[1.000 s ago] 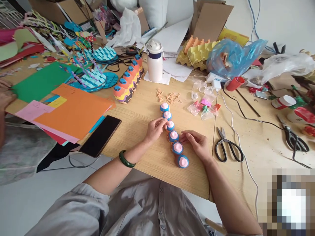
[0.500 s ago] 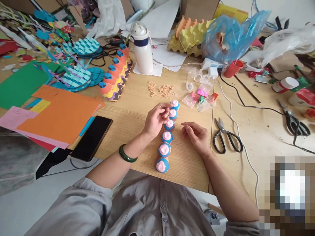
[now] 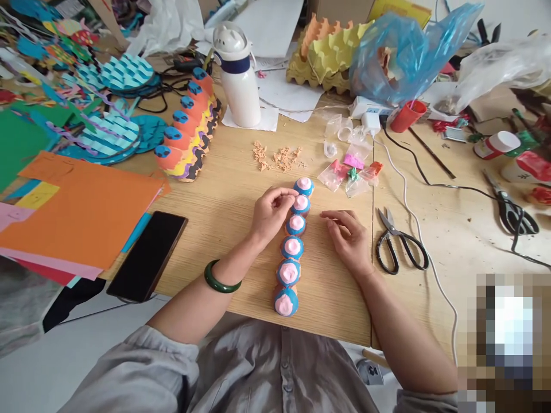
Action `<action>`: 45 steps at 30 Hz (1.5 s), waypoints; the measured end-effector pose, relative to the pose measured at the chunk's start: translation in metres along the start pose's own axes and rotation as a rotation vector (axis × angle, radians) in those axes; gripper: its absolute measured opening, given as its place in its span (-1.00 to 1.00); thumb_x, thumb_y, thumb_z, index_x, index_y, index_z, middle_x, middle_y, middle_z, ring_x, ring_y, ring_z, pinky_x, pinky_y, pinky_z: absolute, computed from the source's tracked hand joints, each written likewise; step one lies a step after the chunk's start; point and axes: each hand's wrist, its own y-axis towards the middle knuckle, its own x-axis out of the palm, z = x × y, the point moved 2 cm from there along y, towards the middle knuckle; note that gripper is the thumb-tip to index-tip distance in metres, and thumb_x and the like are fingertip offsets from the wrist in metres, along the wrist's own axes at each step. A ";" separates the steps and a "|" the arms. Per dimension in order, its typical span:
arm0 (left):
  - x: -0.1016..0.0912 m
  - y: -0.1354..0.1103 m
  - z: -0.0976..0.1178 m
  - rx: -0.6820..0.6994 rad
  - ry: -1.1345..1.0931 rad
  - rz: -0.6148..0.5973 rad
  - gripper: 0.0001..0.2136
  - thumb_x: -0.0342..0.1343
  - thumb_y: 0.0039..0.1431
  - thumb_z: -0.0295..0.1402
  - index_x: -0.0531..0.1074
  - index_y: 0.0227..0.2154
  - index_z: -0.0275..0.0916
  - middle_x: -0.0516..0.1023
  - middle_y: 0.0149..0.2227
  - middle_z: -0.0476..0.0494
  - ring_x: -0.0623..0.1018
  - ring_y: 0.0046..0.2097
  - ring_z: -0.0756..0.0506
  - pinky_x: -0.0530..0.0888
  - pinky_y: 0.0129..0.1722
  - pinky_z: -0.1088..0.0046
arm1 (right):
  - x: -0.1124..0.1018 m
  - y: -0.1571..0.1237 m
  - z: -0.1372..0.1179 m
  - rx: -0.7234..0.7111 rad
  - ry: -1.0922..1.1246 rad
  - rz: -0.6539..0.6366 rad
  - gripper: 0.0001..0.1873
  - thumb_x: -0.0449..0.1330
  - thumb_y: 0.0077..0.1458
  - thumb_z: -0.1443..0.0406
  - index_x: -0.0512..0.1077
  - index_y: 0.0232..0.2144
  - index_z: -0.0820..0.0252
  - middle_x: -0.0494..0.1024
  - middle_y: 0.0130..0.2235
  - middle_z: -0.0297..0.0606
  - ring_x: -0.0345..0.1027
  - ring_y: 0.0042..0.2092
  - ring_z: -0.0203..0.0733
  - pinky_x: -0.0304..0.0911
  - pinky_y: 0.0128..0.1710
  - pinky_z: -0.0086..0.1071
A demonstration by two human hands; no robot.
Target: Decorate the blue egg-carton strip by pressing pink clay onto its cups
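Note:
A craft caterpillar [image 3: 293, 248] of several brown cups topped with blue and pink discs lies in a line on the wooden table [image 3: 232, 195]. My left hand [image 3: 269, 215], with a green bangle on its wrist, pinches the second cup from the far end, fingers curled on it. My right hand [image 3: 349, 238] rests on the table just right of the row, fingers loosely bent, holding nothing.
A black phone [image 3: 147, 255] lies left, beside stacked coloured paper [image 3: 81, 215]. An orange paper caterpillar [image 3: 185, 137] and a white bottle [image 3: 236, 74] stand behind. Scissors [image 3: 398, 244] and a white cable [image 3: 407, 201] lie right; small plastic bags [image 3: 350, 169] and paper scraps [image 3: 278, 158] sit beyond the row.
The row of cups has swung from a slant to nearly straight toward me. My left hand shifted to the far end; my right hand came off the row.

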 end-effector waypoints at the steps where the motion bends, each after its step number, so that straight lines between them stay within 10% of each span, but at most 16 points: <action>1: 0.000 0.000 0.000 0.039 0.065 0.005 -0.81 0.25 0.11 -0.24 0.59 -0.28 -0.23 0.42 -0.40 -0.01 0.34 -0.40 0.03 0.32 -0.40 0.50 | 0.001 0.000 0.002 -0.013 -0.024 -0.024 -0.76 0.16 0.29 0.27 0.58 -0.07 0.08 0.63 -0.14 -0.16 0.47 -0.04 -0.05 0.44 0.01 -0.11; 8: 0.002 0.002 -0.008 0.038 0.227 -0.113 -0.70 0.36 -0.01 -0.22 0.58 -0.21 -0.23 0.36 -0.48 0.08 0.36 -0.39 0.02 0.33 -0.31 0.47 | 0.012 0.002 0.003 -0.115 -0.017 -0.220 -0.55 0.17 0.23 0.28 0.48 0.16 0.11 0.49 0.20 -0.02 0.36 0.26 0.07 0.28 0.28 0.02; 12: -0.001 0.006 -0.012 -0.002 0.135 -0.131 -0.68 0.30 0.07 -0.13 0.60 -0.18 -0.23 0.33 -0.50 0.07 0.34 -0.41 0.01 0.30 -0.36 0.47 | 0.011 0.006 -0.001 0.076 0.129 -0.068 -0.68 0.15 0.25 0.26 0.55 0.01 0.11 0.60 0.09 -0.08 0.44 0.18 0.00 0.33 0.24 -0.02; 16: -0.003 0.007 -0.010 -0.016 0.036 -0.136 -0.61 0.28 0.10 -0.05 0.61 -0.15 -0.24 0.26 -0.53 0.08 0.29 -0.44 0.03 0.27 -0.43 0.49 | 0.011 0.023 -0.003 0.425 0.391 0.043 -0.72 0.25 0.15 0.16 0.54 -0.13 0.16 0.67 -0.17 -0.16 0.53 -0.21 -0.14 0.52 -0.23 -0.22; 20: -0.003 0.004 -0.004 0.005 0.005 -0.138 -0.60 0.28 0.11 -0.06 0.61 -0.13 -0.26 0.27 -0.53 0.08 0.29 -0.45 0.04 0.26 -0.44 0.50 | 0.021 0.044 -0.008 0.662 0.670 -0.073 -0.60 0.37 0.00 0.03 0.54 -0.24 0.20 0.57 -0.43 -0.30 0.34 -0.50 -0.30 0.29 -0.62 -0.42; 25: -0.004 0.005 -0.004 -0.007 -0.023 -0.117 -0.60 0.29 0.09 -0.07 0.61 -0.12 -0.28 0.25 -0.56 0.10 0.28 -0.47 0.04 0.27 -0.45 0.50 | 0.034 0.062 -0.011 0.594 0.735 -0.123 -0.49 0.46 -0.15 -0.09 0.43 -0.60 0.18 0.36 -0.63 -0.43 0.13 -0.62 -0.43 0.09 -0.70 -0.49; 32: -0.007 0.009 -0.004 -0.028 0.007 -0.042 -0.66 0.29 0.09 -0.09 0.62 -0.18 -0.24 0.30 -0.56 0.07 0.31 -0.47 0.03 0.28 -0.46 0.51 | 0.046 0.072 -0.002 0.585 0.650 -0.090 -0.50 0.41 -0.07 -0.13 0.42 -0.56 0.13 0.43 -0.59 -0.38 0.24 -0.60 -0.34 0.30 -0.62 -0.39; 45: -0.017 0.018 -0.005 -0.092 0.051 0.080 -0.73 0.30 0.07 -0.18 0.62 -0.23 -0.23 0.27 -0.58 0.09 0.29 -0.49 0.03 0.28 -0.44 0.50 | 0.051 0.145 0.005 0.447 0.321 -0.023 -0.88 0.25 0.00 0.48 0.53 -0.36 0.27 0.58 -0.35 -0.24 0.47 -0.42 -0.32 0.51 -0.50 -0.42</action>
